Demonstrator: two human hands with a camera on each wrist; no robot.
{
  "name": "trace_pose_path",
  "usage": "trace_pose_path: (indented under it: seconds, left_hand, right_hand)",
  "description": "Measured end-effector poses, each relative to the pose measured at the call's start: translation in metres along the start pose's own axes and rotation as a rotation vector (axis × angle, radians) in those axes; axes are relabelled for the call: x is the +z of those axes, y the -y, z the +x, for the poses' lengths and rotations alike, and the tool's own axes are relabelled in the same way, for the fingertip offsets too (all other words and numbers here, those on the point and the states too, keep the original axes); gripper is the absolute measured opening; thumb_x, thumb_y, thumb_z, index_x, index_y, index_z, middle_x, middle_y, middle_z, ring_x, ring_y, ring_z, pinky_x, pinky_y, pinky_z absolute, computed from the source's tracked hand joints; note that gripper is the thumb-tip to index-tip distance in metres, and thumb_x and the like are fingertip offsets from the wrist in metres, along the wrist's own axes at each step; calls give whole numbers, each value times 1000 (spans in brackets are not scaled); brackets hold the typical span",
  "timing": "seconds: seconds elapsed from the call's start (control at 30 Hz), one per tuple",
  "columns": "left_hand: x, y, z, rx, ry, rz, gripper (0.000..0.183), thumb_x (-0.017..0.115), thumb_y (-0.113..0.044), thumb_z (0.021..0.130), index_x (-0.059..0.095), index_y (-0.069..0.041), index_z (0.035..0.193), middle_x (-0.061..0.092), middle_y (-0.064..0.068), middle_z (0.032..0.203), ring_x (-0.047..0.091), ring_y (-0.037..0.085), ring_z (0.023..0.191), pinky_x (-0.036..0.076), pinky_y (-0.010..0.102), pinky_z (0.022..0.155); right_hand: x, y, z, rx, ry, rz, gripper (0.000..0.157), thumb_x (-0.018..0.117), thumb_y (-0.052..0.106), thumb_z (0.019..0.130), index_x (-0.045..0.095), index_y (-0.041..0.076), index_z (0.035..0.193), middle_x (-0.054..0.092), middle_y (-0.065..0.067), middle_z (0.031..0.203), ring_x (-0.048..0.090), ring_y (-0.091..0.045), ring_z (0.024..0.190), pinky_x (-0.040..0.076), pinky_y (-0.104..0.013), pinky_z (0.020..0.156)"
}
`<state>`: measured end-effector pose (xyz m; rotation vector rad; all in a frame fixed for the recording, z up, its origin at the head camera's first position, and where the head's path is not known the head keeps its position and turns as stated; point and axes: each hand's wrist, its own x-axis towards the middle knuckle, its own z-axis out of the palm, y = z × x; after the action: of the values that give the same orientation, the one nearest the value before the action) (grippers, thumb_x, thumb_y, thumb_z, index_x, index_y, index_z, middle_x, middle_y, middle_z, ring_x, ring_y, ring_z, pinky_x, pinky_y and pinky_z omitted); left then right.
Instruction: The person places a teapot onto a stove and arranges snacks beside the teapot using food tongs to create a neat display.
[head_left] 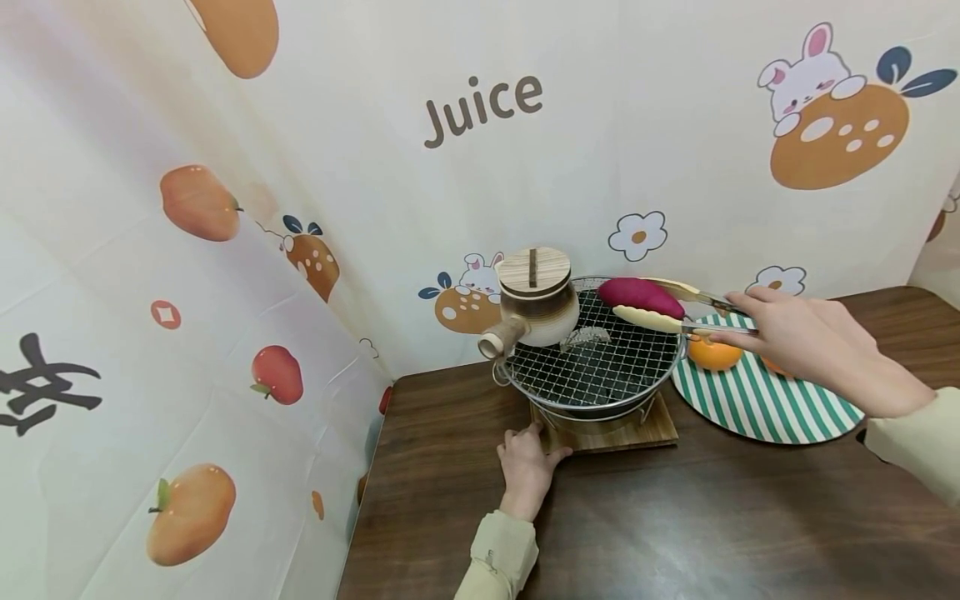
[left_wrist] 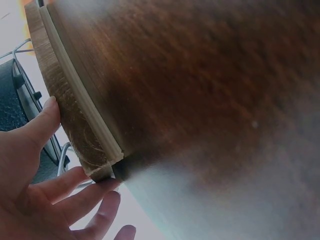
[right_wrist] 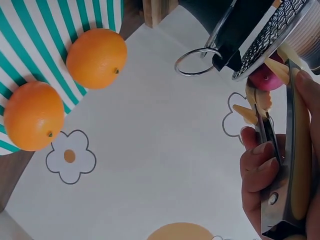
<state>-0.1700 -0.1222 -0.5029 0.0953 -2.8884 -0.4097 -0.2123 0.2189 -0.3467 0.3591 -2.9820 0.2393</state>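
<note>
My right hand grips a pair of metal tongs with cream-coloured tips. Between the tips is a purple sweet potato, over the right back part of the round wire grill rack. Whether the sweet potato touches the mesh is hard to tell. My left hand holds the left front corner of the wooden board under the grill, its thumb along one edge and fingers at the corner. A brown and cream teapot with a wooden lid and side handle stands on the rack's left part.
Right of the grill, a green and white striped plate or mat bears two oranges, partly under my right hand in the head view. A printed wall cloth rises behind and to the left of the brown wooden table.
</note>
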Motion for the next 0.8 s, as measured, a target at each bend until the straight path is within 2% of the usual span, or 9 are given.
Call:
trace_pose_path:
  seconds: [0.1, 0.17, 0.33, 0.57, 0.7, 0.8]
  left_hand:
    - [-1, 0, 0, 1, 9, 4, 56, 81, -51, 66, 72, -13, 107, 75, 7, 97, 57, 27, 85, 43, 43, 76]
    - [-1, 0, 0, 2, 7, 6, 56, 81, -51, 66, 72, -13, 107, 75, 7, 97, 58, 27, 85, 43, 44, 76]
    - [1, -1, 0, -3, -2, 15, 57, 80, -52, 65, 72, -14, 107, 75, 6, 97, 58, 26, 86, 43, 42, 76]
    - [2, 0, 1, -3, -4, 17, 57, 80, -53, 65, 72, -15, 107, 75, 6, 97, 58, 26, 86, 43, 41, 76]
    - [0, 0, 1, 2, -5, 23, 56, 80, -52, 65, 72, -14, 106, 75, 6, 96, 58, 26, 84, 43, 42, 74]
    - [0, -1, 1, 3, -1, 28, 56, 80, -52, 66, 72, -14, 106, 75, 7, 96, 57, 26, 84, 43, 42, 74]
  right_hand:
    - [-1, 2, 2, -9, -3, -4, 82, 45, 68, 89, 49, 2, 138, 53, -29, 128, 60, -24, 71, 34, -31, 44]
    - [-1, 3, 3, -15, -8, -11, 82, 45, 68, 89, 50, 2, 137, 54, -29, 128, 63, -32, 77, 36, -31, 45]
    - [-3, 7, 7, -23, 1, -17, 82, 45, 69, 89, 51, 3, 136, 55, -28, 127, 64, -39, 85, 41, -34, 46]
    - [-4, 12, 9, -21, 27, 7, 85, 41, 74, 87, 50, 6, 137, 54, -24, 128, 54, -16, 56, 35, -32, 42]
    - [-4, 15, 11, -30, 17, 18, 82, 44, 73, 87, 50, 8, 137, 54, -21, 128, 47, -12, 43, 35, -32, 41]
    - [-3, 16, 12, -43, 3, 13, 79, 46, 70, 88, 51, 9, 136, 56, -20, 125, 46, -13, 43, 34, -32, 41]
